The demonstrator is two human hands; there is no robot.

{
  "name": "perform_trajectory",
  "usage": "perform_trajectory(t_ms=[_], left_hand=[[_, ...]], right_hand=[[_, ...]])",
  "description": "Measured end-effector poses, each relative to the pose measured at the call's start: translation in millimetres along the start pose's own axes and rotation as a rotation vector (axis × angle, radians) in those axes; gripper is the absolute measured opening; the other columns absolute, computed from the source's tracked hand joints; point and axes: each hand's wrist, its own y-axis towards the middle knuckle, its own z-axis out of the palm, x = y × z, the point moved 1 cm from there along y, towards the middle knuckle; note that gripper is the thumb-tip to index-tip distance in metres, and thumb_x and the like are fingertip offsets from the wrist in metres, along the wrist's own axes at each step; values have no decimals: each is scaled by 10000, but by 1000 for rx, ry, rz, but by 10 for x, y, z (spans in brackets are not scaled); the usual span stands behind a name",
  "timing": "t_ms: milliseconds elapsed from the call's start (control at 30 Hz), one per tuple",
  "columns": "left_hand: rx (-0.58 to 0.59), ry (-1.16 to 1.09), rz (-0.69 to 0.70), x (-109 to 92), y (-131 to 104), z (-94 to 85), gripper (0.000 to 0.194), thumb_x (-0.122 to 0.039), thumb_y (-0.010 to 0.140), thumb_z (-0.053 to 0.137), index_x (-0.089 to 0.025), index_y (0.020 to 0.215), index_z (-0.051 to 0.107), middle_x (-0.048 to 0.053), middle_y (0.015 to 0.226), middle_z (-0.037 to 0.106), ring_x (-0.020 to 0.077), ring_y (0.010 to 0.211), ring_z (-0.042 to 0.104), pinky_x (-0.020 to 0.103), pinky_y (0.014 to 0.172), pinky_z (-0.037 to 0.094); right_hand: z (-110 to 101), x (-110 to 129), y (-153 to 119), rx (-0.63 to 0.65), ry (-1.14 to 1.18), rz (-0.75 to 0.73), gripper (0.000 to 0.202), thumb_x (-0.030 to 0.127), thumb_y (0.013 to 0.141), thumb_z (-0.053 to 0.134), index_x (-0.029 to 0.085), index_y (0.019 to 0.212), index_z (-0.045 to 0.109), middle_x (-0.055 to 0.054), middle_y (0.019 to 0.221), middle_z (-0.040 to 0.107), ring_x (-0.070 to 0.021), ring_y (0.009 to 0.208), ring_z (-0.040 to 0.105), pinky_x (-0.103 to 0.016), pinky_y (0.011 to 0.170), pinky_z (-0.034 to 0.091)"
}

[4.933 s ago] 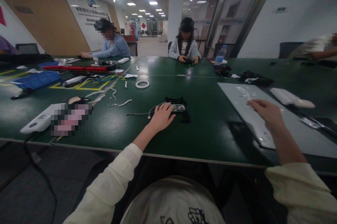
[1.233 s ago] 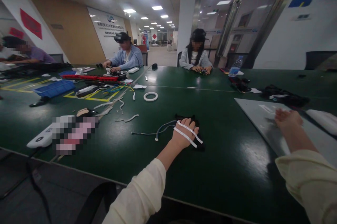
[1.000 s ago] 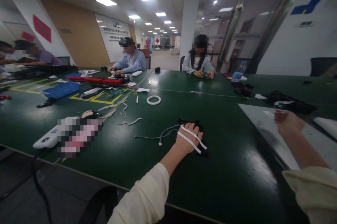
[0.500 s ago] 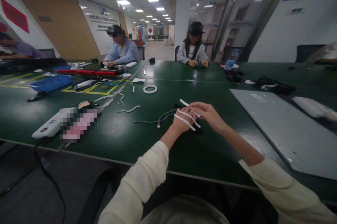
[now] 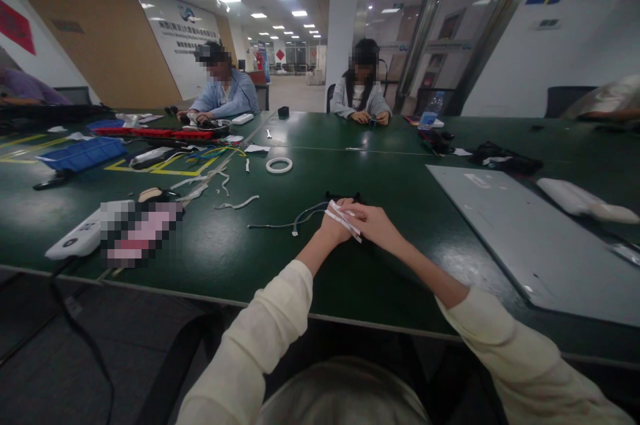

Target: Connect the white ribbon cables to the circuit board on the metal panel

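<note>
White tape strips lie across the back of my left hand, which is over a dark object on the green table. Its fingers are mostly hidden. My right hand bends over it from the right, with its fingertips on the strips; whether they pinch one is too small to tell. Just beyond the hands, part of the black object shows. Thin grey-green cables run out from it to the left. A roll of white tape lies flat farther back.
At the left are a blue tray, a white device and a pink item. Loose strips lie left of the hands. A grey panel covers the right side. Two people sit across the table, another at far left.
My right hand has come down closer over my left hand. The strips on the left hand now lie bunched and crossing, where they were spread apart before. The view has shifted slightly.
</note>
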Motion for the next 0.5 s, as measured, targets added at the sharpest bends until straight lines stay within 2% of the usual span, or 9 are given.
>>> perform_trajectory(t_ms=[133,267,333,400,467,500], left_hand=[[-13,11,-13,-11,-27,-28,414,-418,819,475,-145,1127,513,122,1206,521,254,1155,451,405,974,352],[-38,10,-5,-9,-21,-12,327,-358,874,402,-157,1095,537,112,1172,549,240,1125,483,405,955,371],[-76,8,-12,-11,-9,-12,336,-350,909,335,-156,1085,545,112,1167,554,227,1108,503,398,942,386],[-105,8,-12,-12,-1,-30,375,-365,928,283,-152,1096,543,114,1178,549,217,1103,513,390,939,392],[-94,2,19,-4,-3,-63,410,-403,928,275,-147,1114,536,115,1186,546,214,1103,517,385,941,394],[-81,-1,34,6,-8,-83,426,-424,924,279,-146,1128,529,116,1194,542,215,1104,518,386,944,393]], right_hand=[[-14,62,-23,35,-161,-49,358,341,876,446,207,1166,608,-2,648,599,-83,483,470,-199,487,351],[-120,12,12,12,-139,-110,384,386,865,454,205,1171,600,12,603,572,-86,491,468,-194,490,352],[-290,-166,67,-112,-96,-57,417,412,868,429,195,1194,573,12,594,565,-98,492,486,-202,497,382],[-537,-449,110,-326,-155,26,418,391,875,391,175,1188,563,-21,685,600,-120,563,538,-232,570,438],[-798,-787,101,-514,-387,83,377,335,850,408,157,1127,592,-78,864,623,-169,769,580,-300,745,455],[-910,-961,72,-569,-516,123,385,319,839,413,138,1132,583,-113,970,609,-206,894,564,-346,828,431]])
